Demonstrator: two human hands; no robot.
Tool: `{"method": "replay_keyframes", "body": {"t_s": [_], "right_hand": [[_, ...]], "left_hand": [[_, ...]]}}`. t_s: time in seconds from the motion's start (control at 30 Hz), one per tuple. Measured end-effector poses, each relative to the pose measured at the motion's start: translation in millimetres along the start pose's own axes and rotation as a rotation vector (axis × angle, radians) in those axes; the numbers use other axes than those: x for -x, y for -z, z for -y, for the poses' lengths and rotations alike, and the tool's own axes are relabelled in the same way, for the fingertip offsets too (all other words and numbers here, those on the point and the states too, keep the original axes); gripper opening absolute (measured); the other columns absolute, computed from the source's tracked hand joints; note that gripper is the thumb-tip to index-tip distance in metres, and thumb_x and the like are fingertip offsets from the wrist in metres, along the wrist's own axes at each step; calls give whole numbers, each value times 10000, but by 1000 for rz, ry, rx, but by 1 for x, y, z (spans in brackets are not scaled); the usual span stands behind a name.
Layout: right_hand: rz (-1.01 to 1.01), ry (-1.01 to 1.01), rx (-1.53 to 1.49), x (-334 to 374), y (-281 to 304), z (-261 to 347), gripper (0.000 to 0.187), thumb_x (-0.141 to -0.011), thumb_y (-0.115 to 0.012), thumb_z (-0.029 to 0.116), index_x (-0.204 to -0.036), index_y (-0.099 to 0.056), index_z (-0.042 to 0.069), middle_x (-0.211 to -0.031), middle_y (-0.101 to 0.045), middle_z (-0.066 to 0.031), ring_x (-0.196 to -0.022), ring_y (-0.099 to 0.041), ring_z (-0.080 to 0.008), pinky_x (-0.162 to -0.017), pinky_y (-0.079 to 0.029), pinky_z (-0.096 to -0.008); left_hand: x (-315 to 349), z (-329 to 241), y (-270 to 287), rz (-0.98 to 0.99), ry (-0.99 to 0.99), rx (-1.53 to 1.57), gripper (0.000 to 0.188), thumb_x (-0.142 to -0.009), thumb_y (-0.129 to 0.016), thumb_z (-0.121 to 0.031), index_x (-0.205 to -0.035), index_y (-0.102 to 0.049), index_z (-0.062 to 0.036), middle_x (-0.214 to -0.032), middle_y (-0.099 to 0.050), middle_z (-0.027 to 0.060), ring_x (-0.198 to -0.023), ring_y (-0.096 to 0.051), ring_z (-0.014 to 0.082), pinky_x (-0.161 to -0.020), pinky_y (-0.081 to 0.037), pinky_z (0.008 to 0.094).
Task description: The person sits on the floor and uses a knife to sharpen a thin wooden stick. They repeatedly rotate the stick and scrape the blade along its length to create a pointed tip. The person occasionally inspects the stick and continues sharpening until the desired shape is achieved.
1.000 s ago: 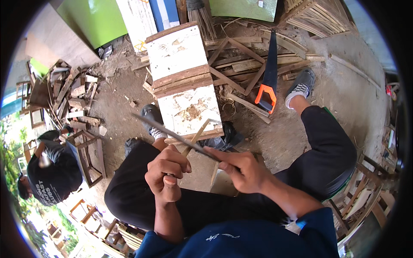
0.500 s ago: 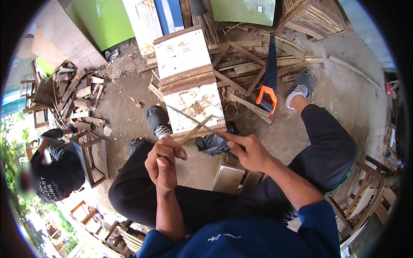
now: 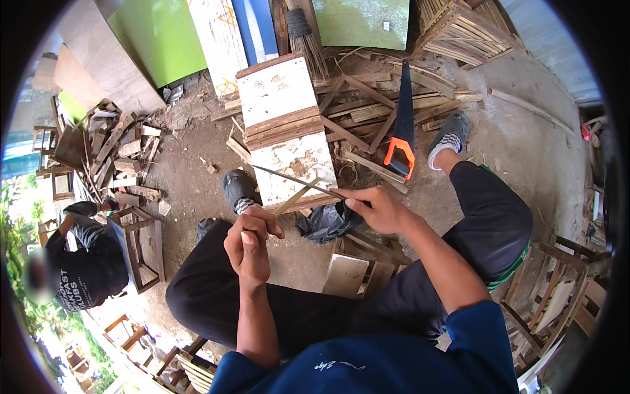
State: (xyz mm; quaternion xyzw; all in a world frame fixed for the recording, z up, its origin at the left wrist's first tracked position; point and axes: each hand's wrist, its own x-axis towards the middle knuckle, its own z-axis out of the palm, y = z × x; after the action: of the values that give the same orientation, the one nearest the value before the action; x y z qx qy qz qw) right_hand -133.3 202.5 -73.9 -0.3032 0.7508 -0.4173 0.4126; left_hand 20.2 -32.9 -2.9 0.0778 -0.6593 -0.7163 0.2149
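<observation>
My left hand [image 3: 248,244] is closed on one end of a thin, pale wooden stick [image 3: 295,199], which slants up and to the right. In my right hand [image 3: 379,209] is a long, thin, dark blade [image 3: 289,176], seen almost edge-on; my fingers hide its handle. The blade points left and crosses the stick near the stick's far end. Both are over a low bench [image 3: 295,154] with a worn white top and brown wooden strips. Whether blade and stick touch, I cannot tell.
A handsaw [image 3: 403,125] with an orange-and-black handle stands right of the bench, by scrap strips [image 3: 367,108]. A black plastic bag [image 3: 325,223] lies at the bench's near end. At left are a wood-offcut heap [image 3: 111,148] and a seated person [image 3: 92,262] beside a wooden frame [image 3: 141,246].
My right hand has moved a little farther from me, and the blade now lies at a flatter slant across the stick. My left hand has barely moved. The whole view has shifted slightly.
</observation>
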Motion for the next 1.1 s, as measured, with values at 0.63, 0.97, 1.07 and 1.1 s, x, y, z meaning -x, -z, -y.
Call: {"method": "replay_keyframes", "body": {"t_s": [0.63, 0.97, 1.07, 1.1], "right_hand": [[-268, 5, -159, 11, 5, 12, 422, -1070, -571, 293, -1356, -643, -9, -1058, -747, -258, -974, -742, -223, -849, -535, -369], [-84, 240, -193, 29, -14, 68, 395, -1050, -581, 179, -1419, -614, 43, -961, -746, -235, -759, -755, -323, -702, -560, -358], [-104, 244, -215, 30, -16, 70, 393, -1049, -584, 183, -1414, -620, 43, -931, -746, -227, -702, -738, -319, -677, -555, -360], [-107, 254, -238, 30, -18, 70, 392, -1049, -584, 184, -1413, -623, 44, -920, -746, -223, -687, -731, -317, -672, -553, -360]], "left_hand": [[-12, 10, -40, 18, -100, -113, 440, -1105, -452, -335, -841, -528, 10, -795, -571, 129, -705, -508, 165, -661, -427, 293], [-6, 9, -42, -81, -303, -338, 532, -1127, -399, -434, -834, -519, -6, -699, -564, 106, -628, -512, 167, -655, -395, 319], [-6, 17, -42, -74, -386, -398, 530, -1127, -396, -432, -856, -534, 2, -713, -582, 114, -643, -533, 171, -668, -410, 312], [-4, 19, -43, -70, -409, -407, 522, -1128, -382, -434, -891, -544, 2, -718, -593, 122, -638, -544, 177, -667, -441, 314]]}}
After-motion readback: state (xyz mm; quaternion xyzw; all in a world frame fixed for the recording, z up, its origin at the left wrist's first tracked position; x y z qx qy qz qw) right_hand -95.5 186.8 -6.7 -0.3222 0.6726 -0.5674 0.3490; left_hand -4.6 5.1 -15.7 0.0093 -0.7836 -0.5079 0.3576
